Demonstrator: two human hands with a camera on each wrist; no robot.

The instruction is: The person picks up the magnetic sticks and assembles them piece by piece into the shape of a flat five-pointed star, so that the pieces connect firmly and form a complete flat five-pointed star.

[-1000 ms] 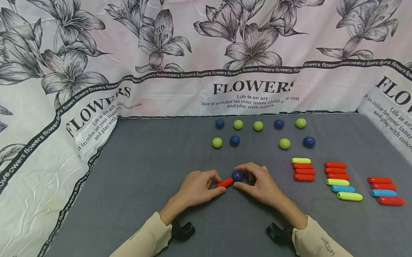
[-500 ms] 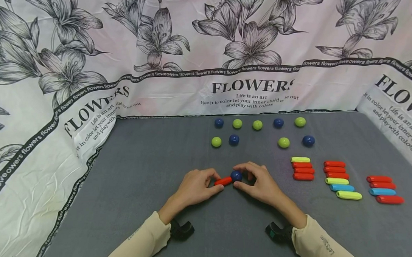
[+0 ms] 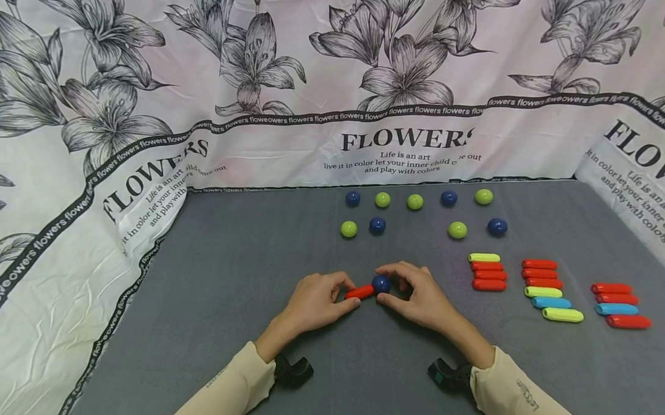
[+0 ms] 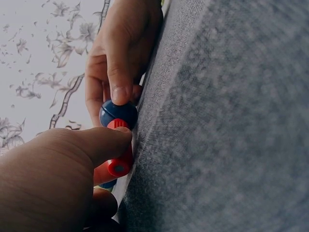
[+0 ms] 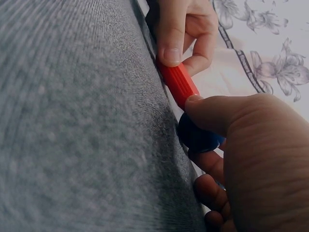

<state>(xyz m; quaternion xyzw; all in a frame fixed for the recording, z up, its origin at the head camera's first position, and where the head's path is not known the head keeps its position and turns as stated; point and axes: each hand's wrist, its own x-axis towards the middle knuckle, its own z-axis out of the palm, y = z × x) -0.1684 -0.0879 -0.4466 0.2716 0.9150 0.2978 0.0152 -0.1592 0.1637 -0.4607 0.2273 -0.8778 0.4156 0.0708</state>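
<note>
Near the middle of the grey table [image 3: 246, 253], my left hand [image 3: 316, 303] pinches a short red rod [image 3: 360, 292] between thumb and fingers. My right hand [image 3: 420, 296] holds a dark blue ball [image 3: 381, 284] in the same kind of pinch. Rod and ball meet end to end, low over the cloth. The left wrist view shows the rod's near end with a small grey dot, and a seam line across the blue ball [image 4: 118, 113]. In the right wrist view, grooves run along the red rod [image 5: 179, 82], and the thumb partly covers the ball.
Green balls [image 3: 457, 230] and blue balls [image 3: 497, 227] stand in two loose rows at the back. To the right lie three columns of rods: a near one [image 3: 489, 275], a middle one [image 3: 547, 292] and a far one [image 3: 618, 308]. A flowered cloth [image 3: 264, 152] hangs behind.
The red rod has turned slightly, lying more level than a second ago. Both hands keep their hold on rod and ball, and the whole view has shifted a little.
</note>
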